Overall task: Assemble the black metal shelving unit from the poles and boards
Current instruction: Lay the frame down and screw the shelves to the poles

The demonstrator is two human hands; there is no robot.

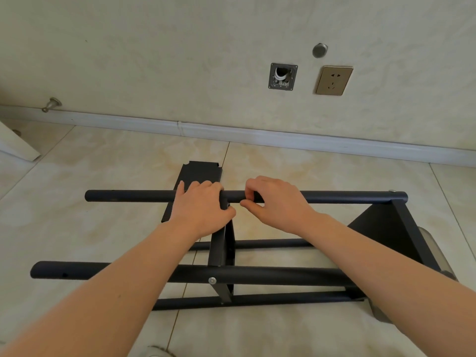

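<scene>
Head view: frame lies sideways on the floor. Left hand is clamped on the far pole at the middle board, right hand with its grip pinching it alongside. Stiff, light-looking steel; hold near joints.

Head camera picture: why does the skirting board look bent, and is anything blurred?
Head view: the wide lens bows the skirting board and the near pole; the light is soft and shadows are faint; only the bottom corners look slightly soft.
</scene>
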